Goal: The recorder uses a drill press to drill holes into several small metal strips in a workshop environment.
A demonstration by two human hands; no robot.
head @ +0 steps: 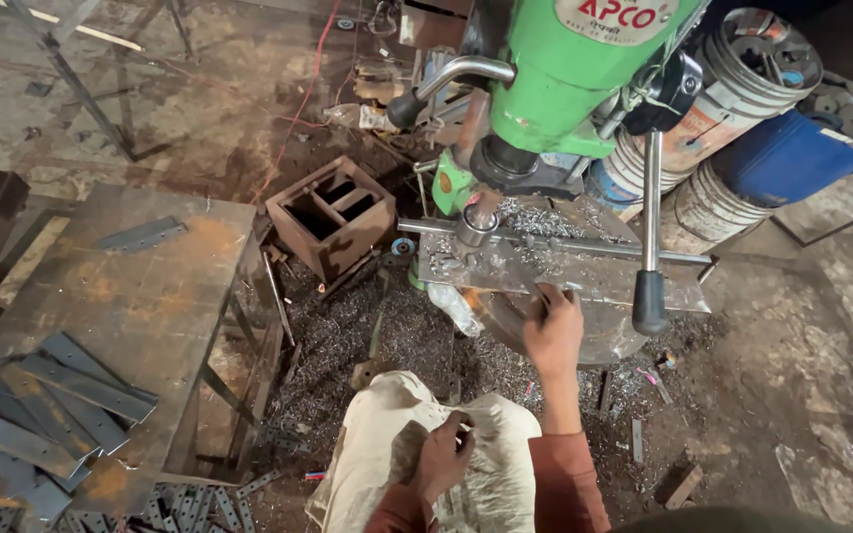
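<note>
- Head view: my right hand (552, 331) is out on the drill-press table (678, 294), fingers pinched on the near end of a flat steel strip (520, 274) that runs up-left toward the chuck (476, 225), amid metal swarf.
- Strip looks stiff, thin, fairly heavy for its size; edges prob. sharp and oily, so grip the flat faces near the end, not the edge.
- My left hand (443, 456) rests on my knee, on the beige cloth (387, 444), fingers curled around smth small and pale; can't tell what.
- Black-knobbed feed lever (650, 296) hangs just right of my right hand, untouched.
- Left: rusty bench (140, 296) w/ a stack of similar grey strips (41, 410); a compartmented steel box (333, 217) stands on the floor btw bench and drill.
</note>
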